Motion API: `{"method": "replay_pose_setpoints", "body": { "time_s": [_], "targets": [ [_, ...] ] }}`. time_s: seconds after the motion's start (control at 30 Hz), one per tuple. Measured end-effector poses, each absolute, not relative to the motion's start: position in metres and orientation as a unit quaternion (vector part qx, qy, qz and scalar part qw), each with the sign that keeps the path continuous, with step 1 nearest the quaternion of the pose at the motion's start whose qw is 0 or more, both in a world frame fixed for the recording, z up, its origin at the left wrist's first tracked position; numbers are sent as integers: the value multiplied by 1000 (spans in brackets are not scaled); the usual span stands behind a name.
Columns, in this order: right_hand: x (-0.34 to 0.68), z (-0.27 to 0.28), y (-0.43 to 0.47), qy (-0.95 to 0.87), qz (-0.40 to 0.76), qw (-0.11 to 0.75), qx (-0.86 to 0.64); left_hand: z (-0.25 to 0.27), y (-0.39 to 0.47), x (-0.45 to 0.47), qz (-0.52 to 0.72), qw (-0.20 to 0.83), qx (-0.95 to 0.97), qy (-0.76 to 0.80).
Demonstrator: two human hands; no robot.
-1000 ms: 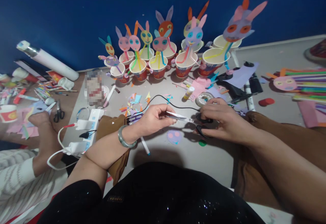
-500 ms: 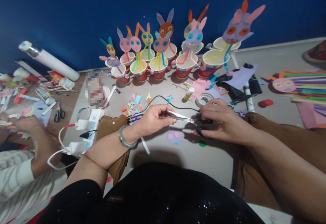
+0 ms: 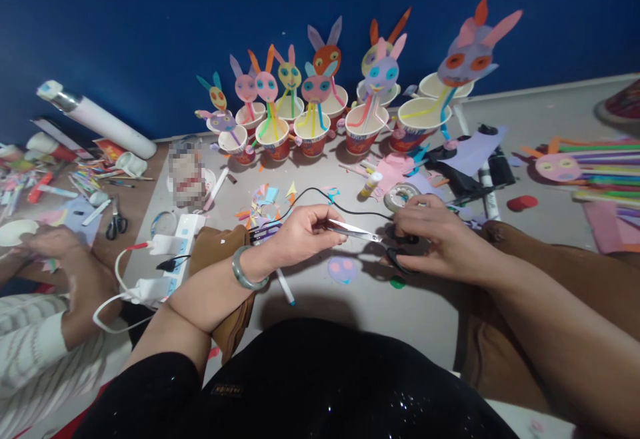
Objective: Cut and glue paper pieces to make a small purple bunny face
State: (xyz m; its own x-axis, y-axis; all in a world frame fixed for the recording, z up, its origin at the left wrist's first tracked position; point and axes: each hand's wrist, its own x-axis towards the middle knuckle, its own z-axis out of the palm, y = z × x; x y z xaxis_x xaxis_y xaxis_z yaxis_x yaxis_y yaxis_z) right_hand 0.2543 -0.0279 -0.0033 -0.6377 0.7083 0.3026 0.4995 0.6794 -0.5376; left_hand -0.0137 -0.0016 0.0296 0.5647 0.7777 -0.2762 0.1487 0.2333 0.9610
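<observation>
My right hand grips the black handles of a pair of scissors, whose silver blades point left and stand slightly apart. My left hand is pinched closed right at the blade tips; whatever sits between its fingers is too small or hidden to make out. Below the blades a round purple paper face with pink spots lies on the table. Near it is a small green paper disc. A white marker with a blue tip lies below my left wrist.
Behind my hands stand several paper cups with paper rabbit heads on straws. A tape roll, a glue stick, paper scraps and a black cable lie between. A power strip is at left, beside a co-worker's hands.
My hands and the scissors have hardly moved. At the far left, the co-worker's hands have tilted a white round thing so that its face shows more.
</observation>
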Motion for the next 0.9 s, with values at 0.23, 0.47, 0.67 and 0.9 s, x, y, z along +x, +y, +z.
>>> {"method": "replay_pose_setpoints", "body": {
  "time_s": [0.23, 0.47, 0.67, 0.9],
  "targets": [
    [255, -4, -27, -884, 205, 253, -335, 31, -2, -14, 231, 677, 572, 401],
    [255, -4, -28, -886, 201, 249, -336, 31, -3, -14, 231, 678, 568, 407],
    [256, -7, -27, -886, 194, 258, -333, 31, -2, -14, 241, 677, 568, 401],
    [255, -6, -26, -880, 196, 272, -335, 29, -2, -14, 240, 676, 570, 400]
  ]
}}
